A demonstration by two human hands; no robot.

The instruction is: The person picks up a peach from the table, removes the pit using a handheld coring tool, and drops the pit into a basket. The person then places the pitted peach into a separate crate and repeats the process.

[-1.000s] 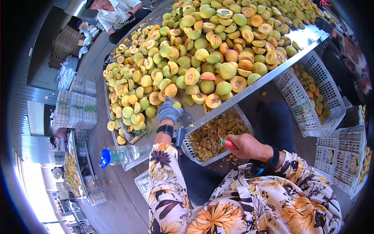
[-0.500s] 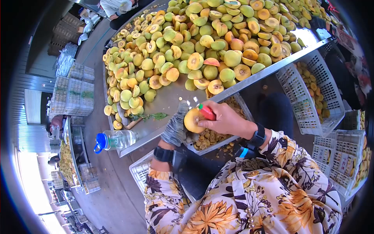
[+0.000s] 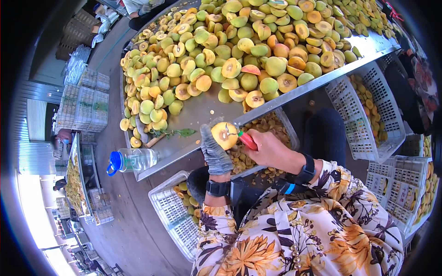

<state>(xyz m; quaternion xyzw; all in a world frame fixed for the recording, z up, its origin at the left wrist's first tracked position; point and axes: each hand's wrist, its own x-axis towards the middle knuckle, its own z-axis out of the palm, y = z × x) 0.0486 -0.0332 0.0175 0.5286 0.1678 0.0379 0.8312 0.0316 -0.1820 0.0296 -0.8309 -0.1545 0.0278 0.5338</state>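
Note:
My left hand (image 3: 215, 154), in a grey striped glove, holds a halved yellow fruit (image 3: 225, 135) with its cut face up. Bare and closed, my right hand (image 3: 268, 148) grips a red-handled tool (image 3: 247, 140), whose thin metal end touches the middle of the cut face. Both hands are just off the near edge of a metal table (image 3: 202, 110) heaped with halved green and yellow fruit (image 3: 184, 69). Beneath them a bin (image 3: 287, 126) holds small brown-yellow pieces.
A bottle with a blue cap (image 3: 138, 159) lies at the table's left corner, near a leafy twig (image 3: 184, 132). White crates of fruit stand at lower left (image 3: 172, 221) and right (image 3: 338, 94). Another person (image 3: 138, 5) is partly visible at the top.
My left hand has turned upright, and the fruit's cut face now shows. My right hand has moved slightly right and down, with the tool's metal end on the fruit. The lower-left crate is more exposed.

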